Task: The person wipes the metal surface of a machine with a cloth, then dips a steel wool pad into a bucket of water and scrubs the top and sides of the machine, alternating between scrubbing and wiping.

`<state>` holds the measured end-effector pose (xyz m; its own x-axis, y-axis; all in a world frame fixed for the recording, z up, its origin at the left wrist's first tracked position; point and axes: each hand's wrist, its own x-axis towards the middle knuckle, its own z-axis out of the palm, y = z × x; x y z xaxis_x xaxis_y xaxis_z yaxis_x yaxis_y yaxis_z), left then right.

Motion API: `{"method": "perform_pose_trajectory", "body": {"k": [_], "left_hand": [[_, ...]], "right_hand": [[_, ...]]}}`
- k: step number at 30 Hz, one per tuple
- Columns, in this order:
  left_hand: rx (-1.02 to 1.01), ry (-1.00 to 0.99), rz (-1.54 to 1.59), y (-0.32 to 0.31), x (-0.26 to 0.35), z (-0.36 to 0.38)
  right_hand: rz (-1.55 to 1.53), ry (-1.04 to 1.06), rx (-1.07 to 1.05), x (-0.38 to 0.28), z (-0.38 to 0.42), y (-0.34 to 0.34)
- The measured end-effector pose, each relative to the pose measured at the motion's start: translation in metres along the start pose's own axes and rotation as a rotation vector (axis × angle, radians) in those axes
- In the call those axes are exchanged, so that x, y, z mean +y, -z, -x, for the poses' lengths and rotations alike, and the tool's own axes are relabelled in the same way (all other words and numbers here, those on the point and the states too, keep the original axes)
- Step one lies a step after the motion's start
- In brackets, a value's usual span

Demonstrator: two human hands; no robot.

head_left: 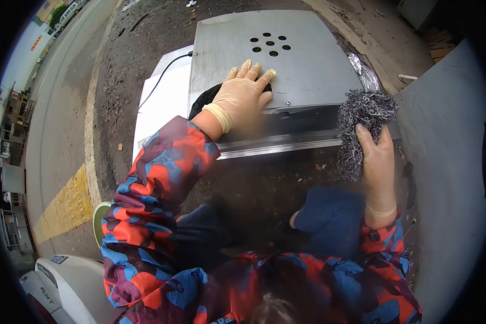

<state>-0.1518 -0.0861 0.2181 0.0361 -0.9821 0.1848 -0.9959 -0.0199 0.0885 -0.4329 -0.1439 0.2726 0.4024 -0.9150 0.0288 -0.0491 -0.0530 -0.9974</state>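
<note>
A pale rubber glove covers my left hand (238, 97), which lies with fingers spread on the metal panel (227, 54) of a box-shaped appliance. Black cloth (204, 101) shows from beneath that palm and wrist. To the right, my right hand (377, 156), also gloved, is closed around a large tangled steel wool scourer (368, 110). The scourer is beside the panel's front right corner. A cluster of round holes (270, 44) pierces the panel beyond my left fingertips. Along the appliance's near side runs a dark recess (302, 120) above a bright metal edge (286, 148).
A black cable (164, 75) curves from the panel's left side over a white surface (159, 119). Close on the right stands a large grey metal sheet (443, 162). Crumpled foil-like tubing (366, 73) sits behind the scourer. A white vehicle (73, 281) is at lower left, beside the road (65, 113).
</note>
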Motion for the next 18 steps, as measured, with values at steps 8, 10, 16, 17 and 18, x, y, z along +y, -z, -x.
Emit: {"method": "perform_pose_trajectory", "body": {"k": [8,10,16,17,18], "left_hand": [[-0.054,0.068,-0.081,0.019,-0.02,0.043],[-0.027,0.196,-0.071,0.019,-0.039,0.065],[-0.063,0.195,0.025,0.023,-0.055,0.071],[-0.151,0.183,0.05,0.028,-0.058,0.066],[-0.203,0.179,0.062,0.033,-0.062,0.059]], "right_hand": [[0.113,0.139,0.01,0.003,-0.011,0.007],[0.07,0.064,-0.002,0.002,-0.008,0.013],[0.078,0.071,0.043,-0.006,0.005,0.024],[0.099,0.073,0.059,-0.007,0.007,0.025],[0.174,0.097,0.064,-0.006,0.008,0.029]]}}
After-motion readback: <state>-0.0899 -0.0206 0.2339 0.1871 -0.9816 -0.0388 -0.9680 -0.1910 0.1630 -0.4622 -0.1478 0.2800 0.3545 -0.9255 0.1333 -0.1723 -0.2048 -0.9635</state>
